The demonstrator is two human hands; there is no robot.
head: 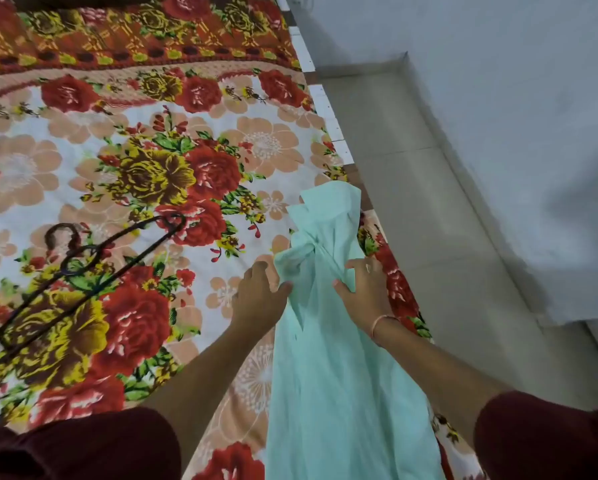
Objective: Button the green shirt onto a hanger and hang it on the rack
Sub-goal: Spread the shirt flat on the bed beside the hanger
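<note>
A pale mint-green shirt (335, 375) lies bunched in a long strip along the right edge of the bed, its upper part crumpled. My left hand (256, 299) rests at the shirt's left edge, thumb touching the cloth. My right hand (367, 292) pinches the fabric on the shirt's right side. A dark wire hanger (83, 268) lies flat on the bedspread, well to the left of both hands. No rack is in view.
The bed is covered with a floral bedspread (145, 168) of red and yellow flowers. To the right of the bed's edge runs a grey tiled floor (429, 202) bounded by a pale wall (515, 98). A thin bracelet sits on my right wrist.
</note>
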